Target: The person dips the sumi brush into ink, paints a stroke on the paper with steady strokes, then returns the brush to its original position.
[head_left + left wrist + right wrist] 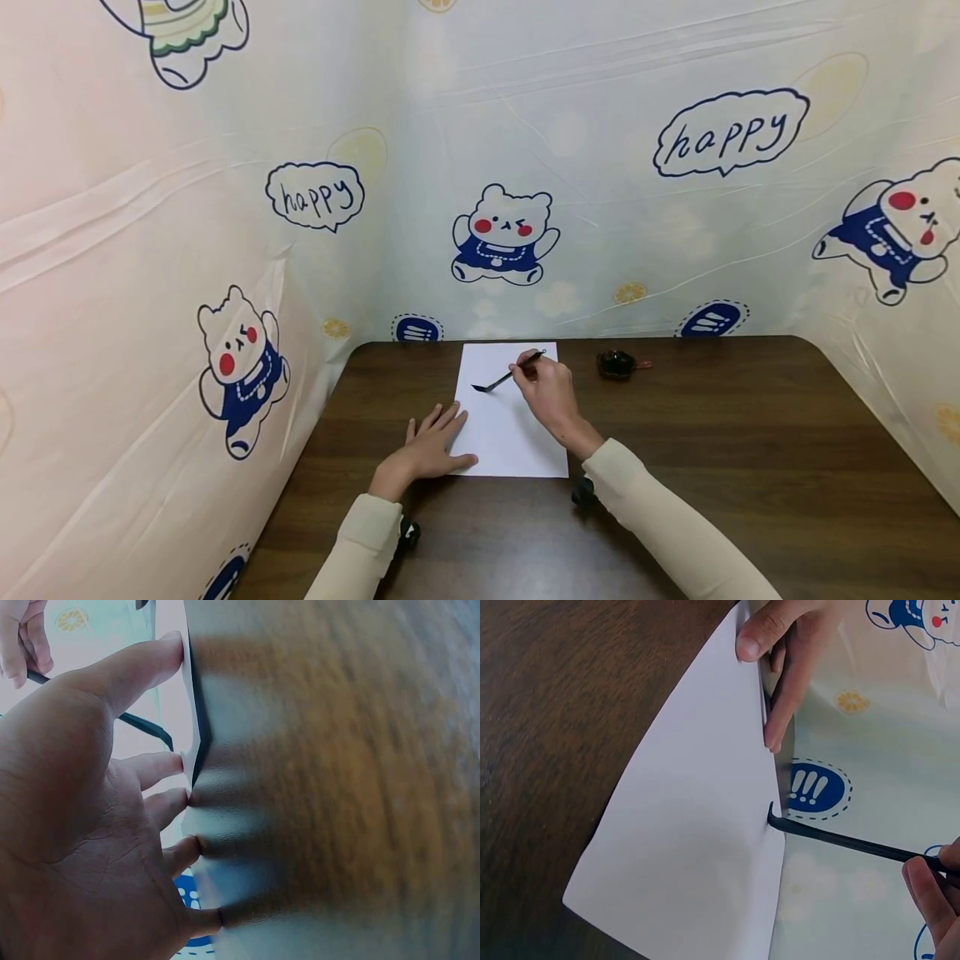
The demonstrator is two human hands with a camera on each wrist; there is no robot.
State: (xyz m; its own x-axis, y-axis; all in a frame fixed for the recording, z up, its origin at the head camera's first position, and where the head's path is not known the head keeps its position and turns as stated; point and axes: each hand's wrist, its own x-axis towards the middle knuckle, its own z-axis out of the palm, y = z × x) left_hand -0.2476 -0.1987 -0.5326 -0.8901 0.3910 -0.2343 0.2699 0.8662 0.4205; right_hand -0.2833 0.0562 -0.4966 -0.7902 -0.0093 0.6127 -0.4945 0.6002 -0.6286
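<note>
A white sheet of paper (pixel 510 442) lies upright in front of me on the table, its near edge slightly raised in the left wrist view. My left hand (pixel 429 446) is spread flat over its left edge, thumb on the near left corner and other fingertips at the edge and on the wood. My right hand (pixel 551 392) pinches a thin black writing brush (pixel 508 381) by its handle, above the sheet's upper half. The brush slants down to the left. Its dark tip (pixel 773 814) is bent sideways, right at the paper's surface.
A small dark, glossy round dish (pixel 617 364) with a reddish handle-like end sits right of the paper, near the table's back edge. The brown wooden table (pixel 712 475) is enclosed by a pale curtain (pixel 600 242) printed with cartoon bears. Each wrist bears a dark camera.
</note>
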